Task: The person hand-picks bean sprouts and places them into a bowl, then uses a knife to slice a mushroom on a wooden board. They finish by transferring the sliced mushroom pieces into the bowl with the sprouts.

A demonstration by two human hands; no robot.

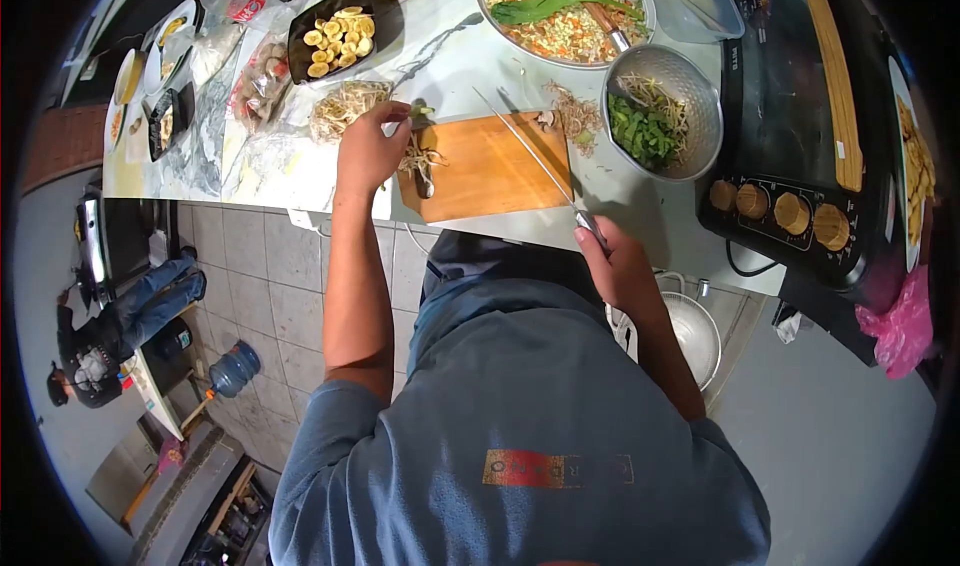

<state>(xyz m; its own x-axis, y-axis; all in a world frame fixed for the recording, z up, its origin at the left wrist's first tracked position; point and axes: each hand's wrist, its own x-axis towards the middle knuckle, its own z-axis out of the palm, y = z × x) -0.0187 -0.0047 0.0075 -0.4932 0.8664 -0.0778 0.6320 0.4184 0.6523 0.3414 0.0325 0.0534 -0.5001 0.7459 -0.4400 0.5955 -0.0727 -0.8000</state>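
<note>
My right hand [615, 266] grips the handle of a long kitchen knife [545, 164], whose blade reaches diagonally over the wooden cutting board [490, 181]. My left hand [370, 151] is at the board's left edge, with thumb and fingers apart and nothing visible between them. Some loose bean sprouts [425, 158] lie on the board just right of that hand. Beyond it, touching or very near the fingers, is a pile of bean sprouts [345, 106] on clear plastic. Brownish scraps [577, 116] are scattered at the board's far right corner.
Right of the board stands a metal bowl [708, 131] holding chopped greens and sprouts. Behind are a large pan [485, 6] of mixed food and a black dish [297, 51] of yellow slices. A black appliance with knobs [780, 206] borders the right side. Another person [110, 336] is far left.
</note>
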